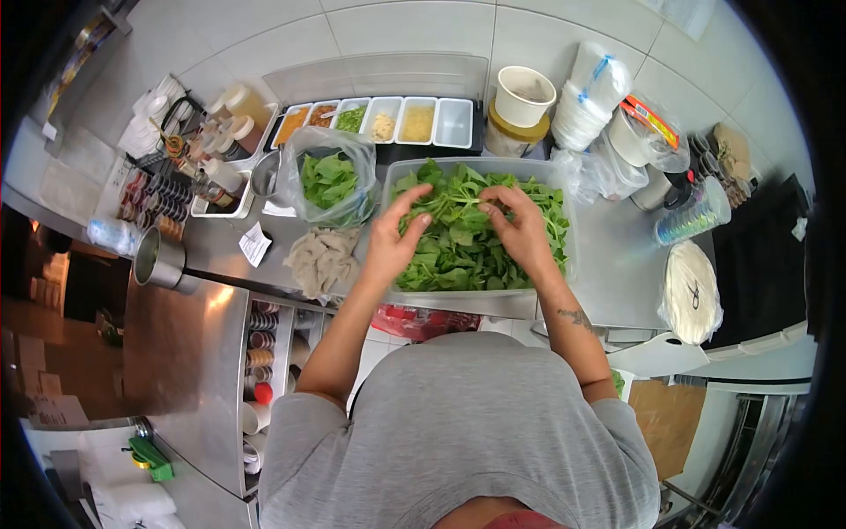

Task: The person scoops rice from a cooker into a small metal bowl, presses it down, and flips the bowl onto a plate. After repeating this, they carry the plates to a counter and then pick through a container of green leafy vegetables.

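A large clear plastic bin (571, 256) full of leafy green stems (463, 256) stands on the steel counter in front of me. Over the left part of the greens is my left hand (401, 231), its thumb and fingers apart and nothing between them. My right hand (518, 220) is at the right part, thumb and fingertips closed on a green stem near the top of the pile. Left of the bin, a clear plastic bag (363, 196) holds picked green leaves (329, 181).
Behind the bin stands a row of white trays (454, 123) with chopped ingredients. Left are a crumpled cloth (323, 262), sauce bottles (242, 134) and a metal pot (159, 257). Paper bowls (526, 95), stacked cups (693, 212) and a wrapped white stack (691, 291) stand right.
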Available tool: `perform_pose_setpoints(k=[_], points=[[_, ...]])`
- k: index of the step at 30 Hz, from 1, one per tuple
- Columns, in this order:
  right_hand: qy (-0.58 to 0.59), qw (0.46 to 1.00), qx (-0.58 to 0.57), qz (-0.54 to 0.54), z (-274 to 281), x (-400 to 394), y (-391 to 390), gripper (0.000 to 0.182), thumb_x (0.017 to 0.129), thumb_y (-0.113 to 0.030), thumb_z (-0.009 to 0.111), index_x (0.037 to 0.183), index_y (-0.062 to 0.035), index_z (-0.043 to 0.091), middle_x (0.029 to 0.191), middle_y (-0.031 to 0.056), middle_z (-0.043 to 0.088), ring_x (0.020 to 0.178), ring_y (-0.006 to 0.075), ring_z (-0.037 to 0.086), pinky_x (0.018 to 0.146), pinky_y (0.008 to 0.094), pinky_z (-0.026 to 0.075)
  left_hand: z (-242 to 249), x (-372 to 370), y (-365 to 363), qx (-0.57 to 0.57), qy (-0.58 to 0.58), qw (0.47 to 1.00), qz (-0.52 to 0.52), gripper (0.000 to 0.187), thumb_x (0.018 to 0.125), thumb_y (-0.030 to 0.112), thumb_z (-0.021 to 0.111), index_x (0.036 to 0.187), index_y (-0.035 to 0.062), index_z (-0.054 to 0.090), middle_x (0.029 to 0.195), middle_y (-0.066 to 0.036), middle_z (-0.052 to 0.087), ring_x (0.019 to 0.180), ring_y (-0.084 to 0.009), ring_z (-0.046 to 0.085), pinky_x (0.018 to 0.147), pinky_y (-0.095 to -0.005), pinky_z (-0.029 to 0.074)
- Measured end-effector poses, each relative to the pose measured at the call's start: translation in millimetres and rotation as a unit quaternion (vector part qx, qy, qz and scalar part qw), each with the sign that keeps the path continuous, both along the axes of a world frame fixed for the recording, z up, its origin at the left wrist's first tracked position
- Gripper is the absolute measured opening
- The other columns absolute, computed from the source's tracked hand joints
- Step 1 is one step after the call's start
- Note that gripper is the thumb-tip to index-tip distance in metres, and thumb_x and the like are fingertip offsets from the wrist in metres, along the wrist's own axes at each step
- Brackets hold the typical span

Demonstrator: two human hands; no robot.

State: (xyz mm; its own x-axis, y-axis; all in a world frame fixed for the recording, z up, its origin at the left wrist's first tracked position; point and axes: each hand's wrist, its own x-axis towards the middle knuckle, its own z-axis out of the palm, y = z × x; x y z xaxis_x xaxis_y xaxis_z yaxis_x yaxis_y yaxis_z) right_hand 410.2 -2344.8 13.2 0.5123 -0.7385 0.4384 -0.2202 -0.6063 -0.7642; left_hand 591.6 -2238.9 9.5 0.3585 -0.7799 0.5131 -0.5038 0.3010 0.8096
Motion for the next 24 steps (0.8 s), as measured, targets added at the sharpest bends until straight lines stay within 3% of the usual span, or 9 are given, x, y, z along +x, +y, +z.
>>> perform_pose_setpoints(k=[3, 10, 14, 20, 24], points=[[-0.006, 0.999, -0.045, 0.011, 9.7, -3.7, 0.6, 0.015, 0.081, -0.006, 0.067, 0.095, -0.0068, 0.066, 0.08, 0.0089, 0.061, 0.075, 0.0249, 0.055, 0.07, 0.0339, 0.045, 12.3, 18.4, 18.4, 0.075, 0.05, 0.995, 0.031, 0.017, 0.086, 0.007, 0.059, 0.103, 0.0026, 0.063, 0.095, -0.005, 0.062, 0.084, -0.0135, 0.054, 0.084, -0.0256, 0.041], [-0.029, 0.997, -0.061, 0.044, 23.8, 1.7, 8.2, 0.014, 0.079, -0.003, 0.068, 0.093, -0.0055, 0.068, 0.09, 0.0074, 0.068, 0.078, 0.0238, 0.058, 0.074, 0.0323, 0.047, 34.1, 3.2, 10.9, 0.035, -0.074, 0.989, -0.121, 0.012, 0.082, 0.005, 0.064, 0.094, 0.0024, 0.062, 0.083, -0.005, 0.056, 0.075, -0.0141, 0.052, 0.069, -0.0259, 0.042], [-0.06, 0.996, -0.055, 0.046, 26.0, -0.3, 8.7, 0.014, 0.079, -0.003, 0.068, 0.093, -0.0045, 0.068, 0.09, 0.0065, 0.068, 0.079, 0.0231, 0.058, 0.074, 0.0326, 0.047, 23.5, -9.2, 2.6, 0.065, -0.111, 0.988, -0.084, 0.017, 0.078, 0.004, 0.067, 0.094, 0.0027, 0.061, 0.082, -0.007, 0.053, 0.075, -0.018, 0.053, 0.068, -0.0278, 0.043], [-0.022, 0.996, -0.066, 0.047, 21.0, -12.4, 4.2, 0.011, 0.081, -0.004, 0.067, 0.092, -0.0027, 0.067, 0.091, 0.0072, 0.068, 0.077, 0.0235, 0.056, 0.074, 0.0326, 0.046, 22.9, 0.6, 2.7, -0.007, -0.217, 0.972, -0.085, 0.021, 0.073, 0.0, 0.063, 0.093, 0.0023, 0.056, 0.085, -0.012, 0.053, 0.084, -0.0311, 0.056, 0.074, -0.036, 0.045], [-0.009, 0.997, -0.053, 0.056, 21.4, -15.6, 6.7, 0.011, 0.083, -0.007, 0.065, 0.092, -0.0031, 0.065, 0.089, 0.0082, 0.065, 0.075, 0.0238, 0.054, 0.072, 0.0327, 0.046, 18.5, 3.1, 3.6, 0.019, -0.247, 0.966, -0.079, 0.02, 0.073, -0.002, 0.059, 0.093, 0.001, 0.054, 0.089, -0.014, 0.054, 0.087, -0.0349, 0.054, 0.075, -0.0406, 0.045]])
